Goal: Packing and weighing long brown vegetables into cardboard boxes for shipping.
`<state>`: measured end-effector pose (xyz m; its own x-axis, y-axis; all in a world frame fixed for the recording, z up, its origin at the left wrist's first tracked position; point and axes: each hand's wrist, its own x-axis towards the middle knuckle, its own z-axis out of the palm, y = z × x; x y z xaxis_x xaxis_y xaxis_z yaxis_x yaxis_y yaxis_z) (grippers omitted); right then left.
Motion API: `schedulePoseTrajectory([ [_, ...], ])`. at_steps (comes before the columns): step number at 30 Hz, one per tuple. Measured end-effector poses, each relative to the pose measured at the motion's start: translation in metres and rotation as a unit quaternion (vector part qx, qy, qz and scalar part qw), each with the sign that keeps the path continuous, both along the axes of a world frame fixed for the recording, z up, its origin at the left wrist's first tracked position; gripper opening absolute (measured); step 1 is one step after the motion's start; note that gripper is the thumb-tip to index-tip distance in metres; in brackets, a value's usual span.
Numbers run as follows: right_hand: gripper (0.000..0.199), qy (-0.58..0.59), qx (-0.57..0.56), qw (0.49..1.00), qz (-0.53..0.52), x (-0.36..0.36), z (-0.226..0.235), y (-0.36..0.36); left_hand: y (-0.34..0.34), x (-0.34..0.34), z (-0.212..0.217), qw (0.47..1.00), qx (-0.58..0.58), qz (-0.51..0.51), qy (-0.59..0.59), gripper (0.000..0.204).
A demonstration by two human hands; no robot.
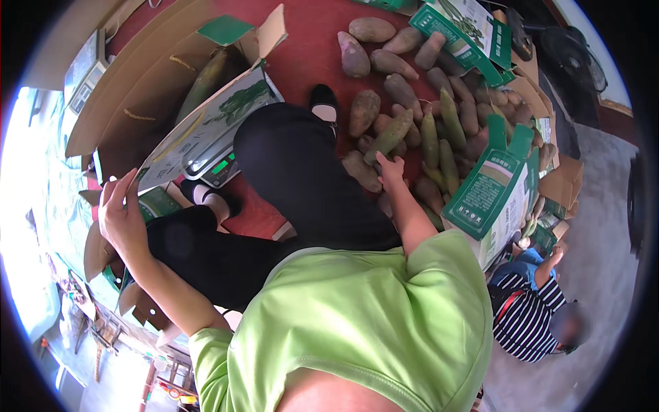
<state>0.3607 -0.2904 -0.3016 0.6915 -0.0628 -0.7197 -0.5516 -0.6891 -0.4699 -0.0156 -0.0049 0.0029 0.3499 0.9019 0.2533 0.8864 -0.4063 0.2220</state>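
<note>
The left hand (122,213) curls its grip around the edge of a printed cardboard flap (206,130), holding the open box (171,89) steady where it leans over a weighing scale (220,168). The right hand (391,170) reaches out to the heap of sweet potatoes (412,117) on the red floor (309,48), fingers resting on a brown one (362,172) at the near edge; whether that grip has closed I cannot tell (the palm faces away). Green and white cartons (494,185) stand beside the heap, within easy reach. A seated person in a striped shirt (528,316) is off to the right.
</note>
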Motion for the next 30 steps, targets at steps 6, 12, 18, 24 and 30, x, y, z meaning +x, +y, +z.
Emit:
schedulePoseTrajectory([
  [6,0.078,-0.052,0.019,0.995,0.087,0.003,-0.029,0.019,-0.006,0.002,0.005,1.0,0.012,0.005,0.002,0.015],
  [12,0.05,-0.074,0.127,0.989,0.03,0.025,-0.086,0.01,-0.001,0.006,0.009,0.999,0.005,0.032,0.009,0.013],
  [18,0.04,0.213,0.221,0.944,-0.119,0.03,-0.006,0.028,-0.001,-0.001,0.006,0.999,0.017,0.029,0.024,0.012],
  [24,0.037,0.23,0.327,0.916,-0.038,0.025,0.048,0.037,0.001,-0.001,0.003,0.999,0.012,0.037,0.013,0.011],
  [30,0.045,0.059,0.43,0.881,0.189,0.019,0.149,0.091,0.002,-0.005,0.002,0.999,0.019,0.028,0.011,0.011],
])
